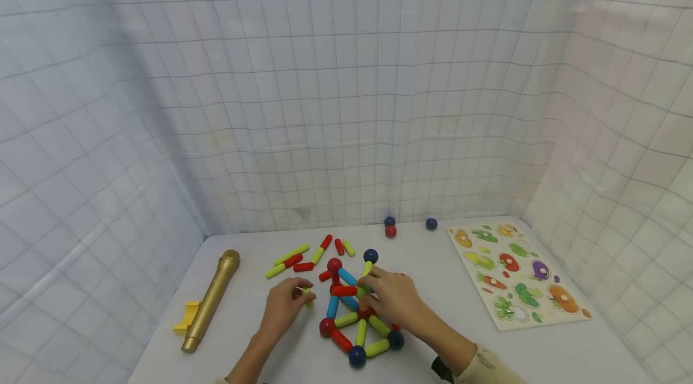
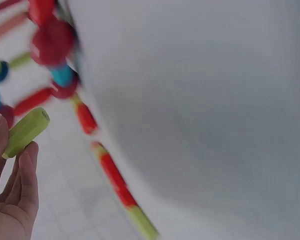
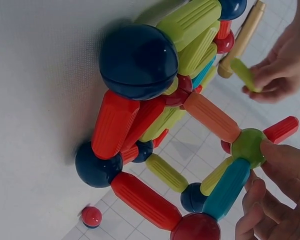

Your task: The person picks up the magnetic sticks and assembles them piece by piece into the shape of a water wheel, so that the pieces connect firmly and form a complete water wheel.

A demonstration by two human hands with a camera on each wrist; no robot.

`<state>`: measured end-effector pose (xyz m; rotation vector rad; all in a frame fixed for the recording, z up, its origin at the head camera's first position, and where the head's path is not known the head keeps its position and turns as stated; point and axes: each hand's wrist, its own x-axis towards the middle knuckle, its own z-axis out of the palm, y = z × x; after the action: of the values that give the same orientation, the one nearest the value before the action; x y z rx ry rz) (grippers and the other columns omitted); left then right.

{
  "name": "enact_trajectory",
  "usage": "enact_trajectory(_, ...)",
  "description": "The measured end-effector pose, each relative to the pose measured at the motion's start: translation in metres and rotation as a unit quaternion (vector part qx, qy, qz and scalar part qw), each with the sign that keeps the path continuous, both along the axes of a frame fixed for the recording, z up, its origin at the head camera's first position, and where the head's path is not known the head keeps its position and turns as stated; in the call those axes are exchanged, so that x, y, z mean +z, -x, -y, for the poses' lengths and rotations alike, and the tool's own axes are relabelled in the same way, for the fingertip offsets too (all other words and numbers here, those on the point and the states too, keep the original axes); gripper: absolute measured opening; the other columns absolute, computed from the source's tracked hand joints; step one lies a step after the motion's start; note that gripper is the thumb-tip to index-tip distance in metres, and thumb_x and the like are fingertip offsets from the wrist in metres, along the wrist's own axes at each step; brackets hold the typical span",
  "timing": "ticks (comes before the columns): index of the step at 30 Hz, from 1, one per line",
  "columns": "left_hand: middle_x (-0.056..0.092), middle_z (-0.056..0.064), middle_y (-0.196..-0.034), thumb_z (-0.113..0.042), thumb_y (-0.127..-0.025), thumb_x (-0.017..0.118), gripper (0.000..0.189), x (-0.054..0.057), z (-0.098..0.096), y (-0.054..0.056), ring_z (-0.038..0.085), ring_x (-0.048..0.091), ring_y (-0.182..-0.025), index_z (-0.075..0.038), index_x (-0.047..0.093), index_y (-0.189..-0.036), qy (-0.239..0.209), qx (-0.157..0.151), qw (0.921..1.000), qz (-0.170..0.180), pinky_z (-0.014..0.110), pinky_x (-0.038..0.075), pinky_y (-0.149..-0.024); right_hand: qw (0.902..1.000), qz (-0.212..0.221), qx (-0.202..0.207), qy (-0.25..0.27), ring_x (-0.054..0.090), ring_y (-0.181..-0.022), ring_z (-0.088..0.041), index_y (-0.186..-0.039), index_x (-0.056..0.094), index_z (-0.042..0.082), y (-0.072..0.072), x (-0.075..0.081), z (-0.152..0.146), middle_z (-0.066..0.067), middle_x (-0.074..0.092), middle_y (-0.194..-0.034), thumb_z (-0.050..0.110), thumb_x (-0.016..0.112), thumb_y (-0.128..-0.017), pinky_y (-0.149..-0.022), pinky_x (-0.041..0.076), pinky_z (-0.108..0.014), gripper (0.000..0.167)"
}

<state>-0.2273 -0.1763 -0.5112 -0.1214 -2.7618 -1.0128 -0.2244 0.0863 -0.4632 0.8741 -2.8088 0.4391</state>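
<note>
While the left hand (image 1: pixel 283 306) is pinching a loose yellow-green rod (image 2: pixel 27 132) between its thumb and curled fingers, the right hand (image 1: pixel 394 295) is gripping the green ball (image 3: pixel 250 147) of a ball-and-rod construction (image 1: pixel 345 319), its thumb and fingers standing only the ball's width apart. From the left hand, the construction is standing immediately to the right, with a gap remaining beside the held rod, and the green ball is sitting farther over on that same side, raised above the worktop (image 1: pixel 444 288). A red rod (image 3: pixel 282 129) is pointing from the green ball toward the left hand's side. The yellow-green rod is lying across the pinch, one end jutting past the fingertips; seen from the head, its long axis is running mostly away from the person, though its exact tilt cannot be told. Beyond the left hand, loose rods (image 1: pixel 294 260) are lying in a scatter; to its left, a gold microphone (image 1: pixel 214 298) is resting.
</note>
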Motion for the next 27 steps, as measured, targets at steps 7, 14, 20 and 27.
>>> enact_trajectory(7, 0.070, -0.005, -0.088, -0.012, -0.081, 0.077, 0.019, 0.015, -0.030, -0.027, 0.006, 0.059, -0.078, -0.013, 0.072, -0.099, 0.002, -0.072, 0.9974, -0.003, 0.020, 0.055, -0.072, 1.0000, -0.002, -0.002, -0.004, 0.052, -0.068, -0.003, -0.112, 0.071, 0.022, 0.000, -0.003, -0.003, 0.006, 0.065, -0.100, 0.026, 0.072, -0.087, -0.067, 0.051, -0.025, 0.025)
enact_trajectory(14, 0.070, 0.000, -0.094, -0.012, -0.083, 0.076, 0.027, 0.005, -0.030, -0.026, 0.011, 0.061, -0.082, -0.009, 0.068, -0.108, -0.010, -0.098, 0.9925, 0.072, 0.024, 0.055, -0.071, 1.0000, 0.001, 0.010, -0.002, 0.051, -0.067, -0.002, -0.112, 0.071, 0.023, 0.003, -0.001, -0.001, 0.006, 0.064, -0.100, 0.027, 0.072, -0.087, -0.064, 0.048, -0.021, 0.025)
enact_trajectory(20, 0.068, 0.001, -0.089, -0.020, -0.080, 0.079, 0.033, -0.005, -0.029, -0.020, 0.013, 0.058, -0.079, -0.008, 0.067, -0.108, 0.028, -0.077, 0.9850, 0.151, 0.028, 0.053, -0.067, 0.9993, 0.035, 0.014, 0.005, 0.058, -0.077, -0.007, -0.109, 0.072, 0.023, 0.018, 0.017, -0.005, 0.007, 0.070, -0.100, 0.042, 0.070, -0.087, -0.064, 0.047, -0.023, 0.029)
enact_trajectory(27, 0.064, -0.002, -0.077, -0.020, -0.080, 0.079, 0.019, -0.008, -0.033, -0.019, 0.011, 0.055, -0.070, -0.008, 0.069, -0.090, 0.044, -0.083, 0.9828, 0.159, 0.024, 0.050, -0.062, 0.9908, 0.003, -0.093, 0.098, 0.062, -0.074, -0.013, -0.098, 0.074, 0.019, 0.104, 0.003, -0.020, 0.003, 0.071, -0.090, 0.035, 0.064, -0.093, -0.056, 0.046, -0.026, 0.019)
